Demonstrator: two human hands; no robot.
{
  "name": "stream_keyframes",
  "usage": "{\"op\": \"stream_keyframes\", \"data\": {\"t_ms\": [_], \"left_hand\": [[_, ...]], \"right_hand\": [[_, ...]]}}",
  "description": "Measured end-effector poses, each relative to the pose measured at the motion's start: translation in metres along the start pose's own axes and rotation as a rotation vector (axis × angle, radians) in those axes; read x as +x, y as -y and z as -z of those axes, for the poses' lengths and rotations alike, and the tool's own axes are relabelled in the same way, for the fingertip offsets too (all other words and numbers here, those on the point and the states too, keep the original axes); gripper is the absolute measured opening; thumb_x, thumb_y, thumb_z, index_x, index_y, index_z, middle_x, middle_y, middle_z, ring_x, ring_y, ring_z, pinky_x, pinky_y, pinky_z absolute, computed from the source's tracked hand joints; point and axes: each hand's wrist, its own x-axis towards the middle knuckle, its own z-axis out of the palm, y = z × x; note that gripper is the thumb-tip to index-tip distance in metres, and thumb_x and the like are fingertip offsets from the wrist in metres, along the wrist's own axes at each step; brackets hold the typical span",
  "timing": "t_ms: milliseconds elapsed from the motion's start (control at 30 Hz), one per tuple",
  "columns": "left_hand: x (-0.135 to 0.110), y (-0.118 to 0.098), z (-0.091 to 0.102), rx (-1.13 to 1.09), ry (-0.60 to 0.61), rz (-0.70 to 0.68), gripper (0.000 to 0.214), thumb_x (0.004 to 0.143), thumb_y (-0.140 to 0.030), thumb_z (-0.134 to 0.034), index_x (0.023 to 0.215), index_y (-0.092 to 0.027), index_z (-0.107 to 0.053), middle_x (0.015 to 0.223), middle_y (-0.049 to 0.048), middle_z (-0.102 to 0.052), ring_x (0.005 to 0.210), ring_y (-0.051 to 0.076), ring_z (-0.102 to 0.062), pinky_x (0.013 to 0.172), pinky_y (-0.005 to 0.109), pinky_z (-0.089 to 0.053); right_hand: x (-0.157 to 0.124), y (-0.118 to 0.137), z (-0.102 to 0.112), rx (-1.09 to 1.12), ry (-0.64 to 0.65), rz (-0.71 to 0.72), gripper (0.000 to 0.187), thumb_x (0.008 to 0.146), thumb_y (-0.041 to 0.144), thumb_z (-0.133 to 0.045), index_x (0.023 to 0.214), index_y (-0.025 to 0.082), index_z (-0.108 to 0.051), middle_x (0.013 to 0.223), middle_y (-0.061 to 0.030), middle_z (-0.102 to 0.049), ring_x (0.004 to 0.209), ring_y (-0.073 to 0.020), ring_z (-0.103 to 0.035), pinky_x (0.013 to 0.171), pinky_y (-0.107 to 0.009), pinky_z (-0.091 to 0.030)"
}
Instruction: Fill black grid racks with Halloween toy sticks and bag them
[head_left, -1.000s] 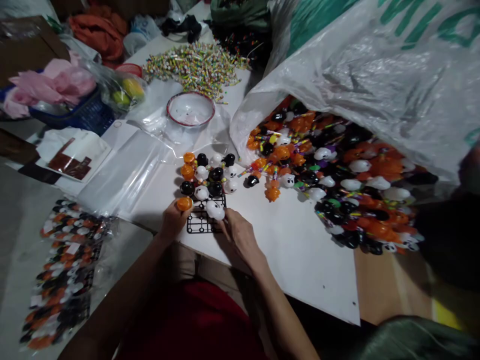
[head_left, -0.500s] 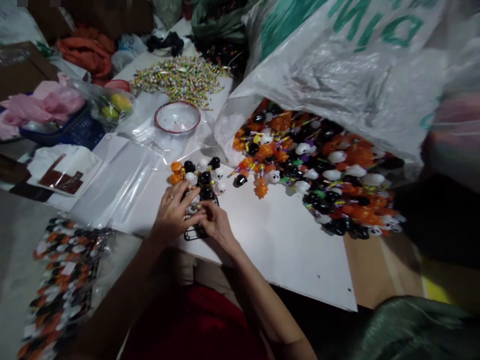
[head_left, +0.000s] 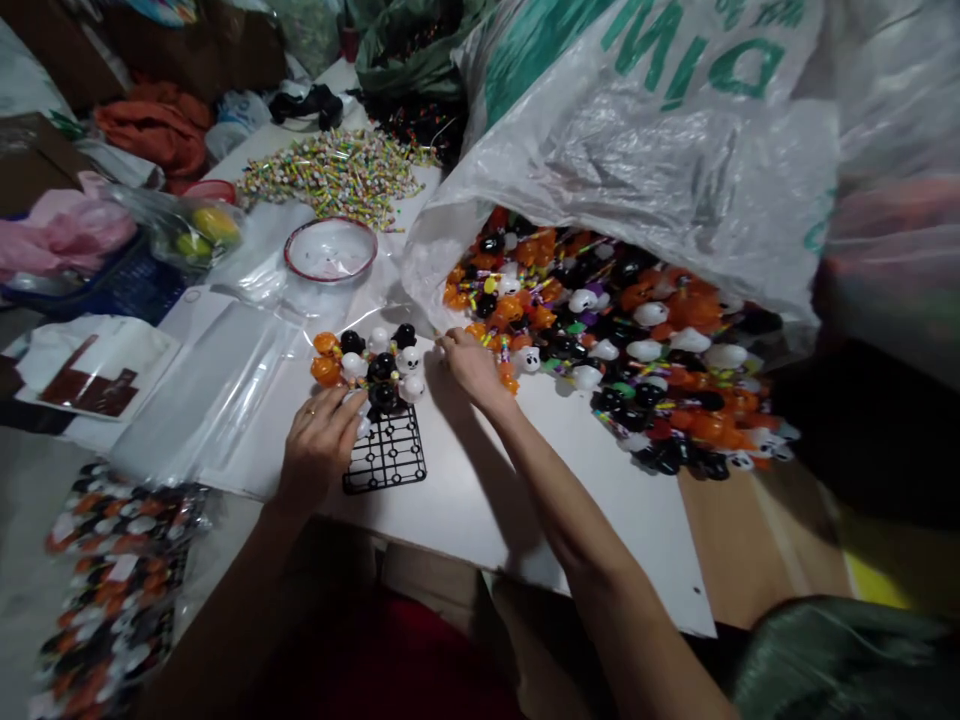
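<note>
A black plastic grid [head_left: 386,462] lies near the table's front edge, its lower rows bare. Orange, black and white ball-shaped heads [head_left: 382,368], some with printed faces, crowd its upper part and beyond. My left hand [head_left: 322,435] is at the grid's left edge, fingers curled against it and beside a white head [head_left: 363,428]. My right hand [head_left: 474,368] is at the near edge of a loose pile of similar heads [head_left: 585,298], some on colourful sticks. Its fingers are drawn together; what they hold is hidden.
A large white plastic bag [head_left: 637,170] spills the pile onto the table [head_left: 592,510]. A red-rimmed bowl [head_left: 330,250], clear plastic sleeves [head_left: 240,400] and a heap of small colourful pieces [head_left: 330,180] lie left and behind. Filled packs [head_left: 112,590] sit lower left.
My right hand has left the grid and moved right and away to the pile's edge, covering where a black head lay. My left hand has shifted to the grid's left side, uncovering its lower rows.
</note>
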Motion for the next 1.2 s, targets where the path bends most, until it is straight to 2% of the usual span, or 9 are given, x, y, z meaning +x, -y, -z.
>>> {"op": "stream_keyframes", "data": {"t_ms": [100, 267, 367, 533, 733, 833, 933, 1100, 1200], "left_hand": [[-0.001, -0.001, 0.002, 0.019, 0.028, 0.012, 0.032, 0.095, -0.018, -0.054, 0.125, -0.018, -0.064, 0.121, 0.0127, -0.069, 0.113, 0.025, -0.065, 0.099, 0.041, -0.051], [-0.002, -0.002, -0.001, -0.036, 0.044, 0.060, 0.033, 0.096, -0.021, -0.051, 0.125, -0.021, -0.065, 0.120, 0.0116, -0.070, 0.114, 0.025, -0.064, 0.102, 0.044, -0.050], [-0.001, 0.000, -0.003, -0.077, 0.042, 0.087, 0.032, 0.096, -0.023, -0.051, 0.125, -0.020, -0.066, 0.120, 0.0122, -0.070, 0.114, 0.026, -0.064, 0.103, 0.044, -0.049], [0.004, 0.002, -0.002, -0.097, 0.086, 0.083, 0.033, 0.098, -0.027, -0.049, 0.125, -0.017, -0.066, 0.120, 0.0131, -0.069, 0.115, 0.026, -0.062, 0.104, 0.043, -0.048], [0.004, 0.000, -0.003, -0.105, 0.103, 0.107, 0.034, 0.098, -0.027, -0.047, 0.125, -0.018, -0.066, 0.121, 0.0123, -0.068, 0.117, 0.026, -0.061, 0.105, 0.043, -0.046], [0.005, 0.000, -0.003, -0.108, 0.124, 0.138, 0.035, 0.098, -0.026, -0.047, 0.127, -0.019, -0.065, 0.123, 0.0122, -0.067, 0.119, 0.027, -0.060, 0.107, 0.045, -0.044], [0.006, 0.000, -0.002, -0.099, 0.150, 0.128, 0.035, 0.097, -0.025, -0.048, 0.127, -0.018, -0.065, 0.122, 0.0125, -0.067, 0.118, 0.027, -0.060, 0.106, 0.045, -0.045], [0.006, -0.001, -0.003, -0.081, 0.156, 0.121, 0.035, 0.098, -0.024, -0.047, 0.127, -0.017, -0.064, 0.123, 0.0134, -0.066, 0.119, 0.027, -0.059, 0.106, 0.045, -0.044], [0.005, -0.002, -0.004, -0.065, 0.145, 0.116, 0.035, 0.097, -0.024, -0.047, 0.127, -0.017, -0.063, 0.123, 0.0142, -0.066, 0.119, 0.028, -0.058, 0.106, 0.046, -0.044]], "right_hand": [[0.003, 0.002, -0.005, -0.238, 0.118, 0.076, 0.030, 0.089, 0.006, -0.045, 0.106, 0.008, -0.070, 0.115, -0.0210, -0.063, 0.111, -0.0308, -0.054, 0.090, -0.039, -0.041], [-0.077, -0.014, -0.021, -0.230, -0.005, 0.263, 0.027, 0.097, 0.016, -0.042, 0.104, 0.013, -0.068, 0.105, -0.0141, -0.066, 0.098, -0.0246, -0.057, 0.094, -0.038, -0.036], [-0.109, -0.016, -0.028, -0.172, -0.090, 0.129, 0.027, 0.099, 0.020, -0.041, 0.106, 0.014, -0.067, 0.107, -0.0126, -0.067, 0.101, -0.0226, -0.058, 0.095, -0.035, -0.036], [-0.092, -0.003, -0.023, -0.142, -0.033, -0.259, 0.022, 0.096, 0.025, -0.050, 0.108, 0.012, -0.063, 0.096, -0.0127, -0.069, 0.090, -0.0238, -0.063, 0.080, -0.033, -0.040], [-0.085, 0.011, -0.006, -0.061, 0.081, -0.207, 0.025, 0.099, 0.031, -0.047, 0.109, 0.018, -0.066, 0.114, -0.0111, -0.068, 0.100, -0.0231, -0.064, 0.073, -0.029, -0.041], [-0.093, 0.021, -0.008, -0.046, 0.101, -0.226, 0.026, 0.098, 0.037, -0.050, 0.099, 0.018, -0.068, 0.108, -0.0110, -0.069, 0.097, -0.0245, -0.065, 0.073, -0.031, -0.041], [-0.101, 0.027, -0.015, -0.010, 0.069, -0.334, 0.032, 0.100, 0.040, -0.044, 0.097, 0.018, -0.067, 0.097, -0.0108, -0.070, 0.088, -0.0242, -0.065, 0.071, -0.032, -0.040], [-0.113, 0.029, -0.035, 0.048, 0.018, -0.293, 0.020, 0.094, 0.034, -0.054, 0.101, 0.017, -0.063, 0.102, -0.0113, -0.068, 0.087, -0.0215, -0.064, 0.071, -0.029, -0.039], [-0.112, 0.024, -0.041, 0.192, -0.076, -0.368, 0.022, 0.093, 0.035, -0.052, 0.093, 0.016, -0.064, 0.094, -0.0114, -0.068, 0.080, -0.0196, -0.062, 0.068, -0.028, -0.040]]}}
